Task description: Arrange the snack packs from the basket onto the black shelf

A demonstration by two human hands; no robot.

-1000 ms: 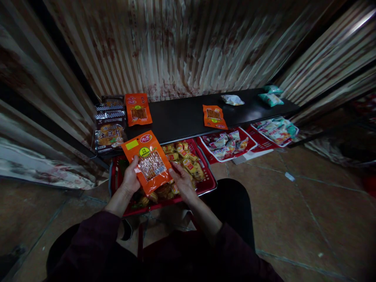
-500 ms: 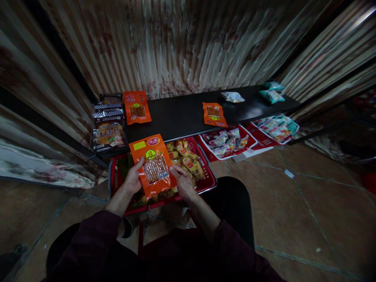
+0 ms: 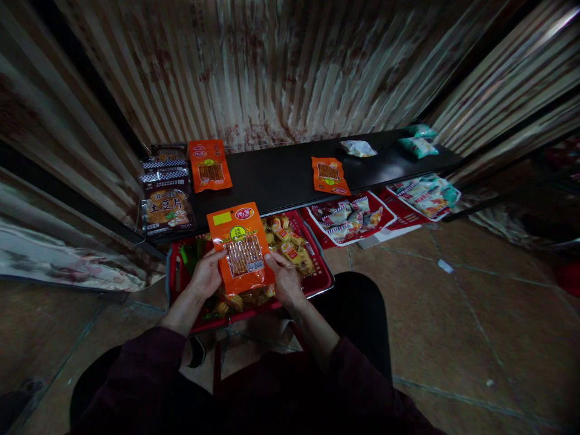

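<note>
Now | orange pkt (image 3: 241,249) btwn L grip (image 3: 207,276) & R grip (image 3: 284,279) | above bskt (image 3: 322,275)

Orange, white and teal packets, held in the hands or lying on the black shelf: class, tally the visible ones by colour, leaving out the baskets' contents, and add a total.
Orange packets: 3
White packet: 1
Teal packets: 2
Total: 6

Room light: dim, cool
Right curtain (image 3: 507,84): glare streak, upper corner
Shelf (image 3: 281,175): faint sheen toward right end
Trousers (image 3: 360,320): near-black shadow
Held orange packet (image 3: 244,257): slight shine, small print soft
Frame edges: stretched, blurred (right side murkiest)
</note>
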